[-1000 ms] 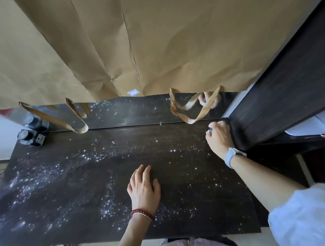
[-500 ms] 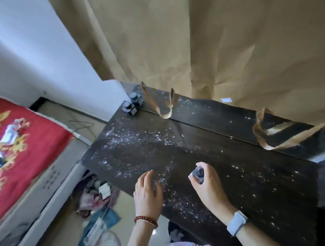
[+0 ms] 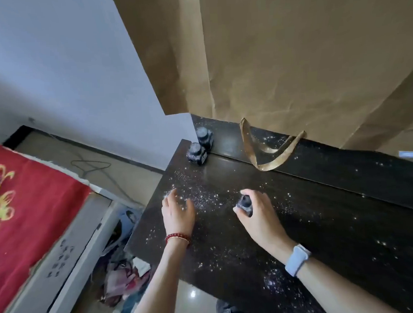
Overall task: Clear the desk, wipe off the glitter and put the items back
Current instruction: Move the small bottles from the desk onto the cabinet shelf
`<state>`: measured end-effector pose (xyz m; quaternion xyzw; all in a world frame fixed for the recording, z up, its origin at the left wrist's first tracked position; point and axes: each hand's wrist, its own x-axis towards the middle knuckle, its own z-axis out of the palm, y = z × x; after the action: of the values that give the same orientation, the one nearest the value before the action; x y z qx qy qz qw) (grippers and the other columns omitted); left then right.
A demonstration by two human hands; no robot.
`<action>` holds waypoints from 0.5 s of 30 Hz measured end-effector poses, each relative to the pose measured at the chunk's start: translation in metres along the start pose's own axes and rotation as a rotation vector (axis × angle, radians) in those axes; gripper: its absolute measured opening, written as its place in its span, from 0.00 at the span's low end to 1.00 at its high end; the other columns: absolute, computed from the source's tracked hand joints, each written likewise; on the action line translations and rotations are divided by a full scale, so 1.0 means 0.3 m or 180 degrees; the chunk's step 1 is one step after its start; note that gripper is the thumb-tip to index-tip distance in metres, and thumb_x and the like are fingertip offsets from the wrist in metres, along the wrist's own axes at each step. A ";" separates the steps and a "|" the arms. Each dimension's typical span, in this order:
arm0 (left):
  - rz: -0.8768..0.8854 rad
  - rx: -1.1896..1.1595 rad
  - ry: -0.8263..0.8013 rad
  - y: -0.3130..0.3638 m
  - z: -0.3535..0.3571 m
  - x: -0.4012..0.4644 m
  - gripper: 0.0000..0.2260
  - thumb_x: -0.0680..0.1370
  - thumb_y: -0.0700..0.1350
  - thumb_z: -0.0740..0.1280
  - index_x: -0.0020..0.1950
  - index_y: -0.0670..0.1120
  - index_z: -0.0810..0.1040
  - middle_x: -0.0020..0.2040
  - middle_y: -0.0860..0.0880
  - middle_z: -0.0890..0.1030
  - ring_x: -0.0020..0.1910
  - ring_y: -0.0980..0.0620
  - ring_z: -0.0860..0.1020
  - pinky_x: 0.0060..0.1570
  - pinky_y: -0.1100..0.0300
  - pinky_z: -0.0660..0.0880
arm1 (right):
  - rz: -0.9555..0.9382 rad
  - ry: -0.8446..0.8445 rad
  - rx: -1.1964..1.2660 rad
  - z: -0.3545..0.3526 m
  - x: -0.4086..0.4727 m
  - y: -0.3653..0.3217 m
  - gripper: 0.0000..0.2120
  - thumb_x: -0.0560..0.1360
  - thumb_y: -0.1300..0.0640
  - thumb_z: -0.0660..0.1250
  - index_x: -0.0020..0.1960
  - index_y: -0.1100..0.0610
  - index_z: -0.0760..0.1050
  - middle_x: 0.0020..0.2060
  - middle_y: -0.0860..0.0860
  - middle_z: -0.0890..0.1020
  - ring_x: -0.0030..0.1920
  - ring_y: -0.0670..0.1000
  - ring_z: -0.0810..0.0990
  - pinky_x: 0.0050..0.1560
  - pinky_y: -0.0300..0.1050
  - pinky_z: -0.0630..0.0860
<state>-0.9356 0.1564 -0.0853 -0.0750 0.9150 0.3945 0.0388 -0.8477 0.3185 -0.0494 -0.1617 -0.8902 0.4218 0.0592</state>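
Note:
The dark wooden desk [image 3: 335, 221] is strewn with silver glitter [image 3: 198, 195], thickest near its left end. My right hand [image 3: 259, 215] is closed around a small dark bottle [image 3: 244, 205] and holds it just over the middle of the desk. My left hand [image 3: 178, 214] lies flat on the desk near the left edge, fingers spread, holding nothing. One dark ink bottle [image 3: 196, 153] stands at the far left corner of the desk; the shape behind it [image 3: 204, 135] looks like its reflection in the glossy back panel.
Brown paper [image 3: 291, 56] hangs behind the desk, with a tan ribbon loop [image 3: 270, 153] drooping onto the back edge. A bed with a red cover [image 3: 24, 213] stands at left. Bags and clutter [image 3: 126, 280] lie on the floor between bed and desk.
My right hand left the desk's far right corner with a small bottle and carried it leftward to the middle. My view swung left, and my left hand slid toward the left edge.

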 end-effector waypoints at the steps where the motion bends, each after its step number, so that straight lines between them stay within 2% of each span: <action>1: 0.0029 0.0087 -0.0087 0.008 0.010 0.068 0.22 0.75 0.44 0.65 0.68 0.41 0.66 0.64 0.39 0.70 0.62 0.42 0.68 0.62 0.51 0.63 | 0.0031 -0.0002 0.0007 0.016 0.021 -0.015 0.17 0.72 0.59 0.69 0.59 0.60 0.71 0.45 0.45 0.70 0.53 0.53 0.72 0.56 0.43 0.70; 4: 0.0161 0.0545 -0.0314 0.052 0.060 0.239 0.32 0.73 0.53 0.67 0.72 0.43 0.59 0.70 0.41 0.64 0.68 0.41 0.61 0.65 0.45 0.59 | 0.0249 0.0143 0.0036 0.042 0.064 -0.035 0.17 0.73 0.58 0.69 0.60 0.59 0.71 0.44 0.38 0.67 0.54 0.50 0.72 0.56 0.37 0.68; 8: 0.0127 0.0832 -0.0666 0.125 0.159 0.383 0.42 0.69 0.60 0.69 0.74 0.45 0.52 0.73 0.44 0.59 0.71 0.44 0.55 0.66 0.44 0.55 | 0.0526 0.0320 -0.0181 0.035 0.080 -0.012 0.17 0.72 0.57 0.69 0.60 0.57 0.71 0.47 0.44 0.71 0.54 0.48 0.70 0.53 0.32 0.64; 15: 0.0269 0.0943 -0.0344 0.132 0.233 0.458 0.31 0.68 0.54 0.72 0.66 0.44 0.67 0.64 0.42 0.70 0.65 0.43 0.64 0.61 0.48 0.59 | 0.0813 0.0636 -0.0384 -0.011 0.028 0.047 0.18 0.71 0.58 0.71 0.59 0.58 0.73 0.45 0.45 0.71 0.50 0.46 0.71 0.51 0.32 0.66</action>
<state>-1.0769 0.2194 -0.1228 -0.0086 0.9621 0.2600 0.0819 -0.8515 0.3321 -0.0583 -0.3179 -0.8758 0.3535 0.0835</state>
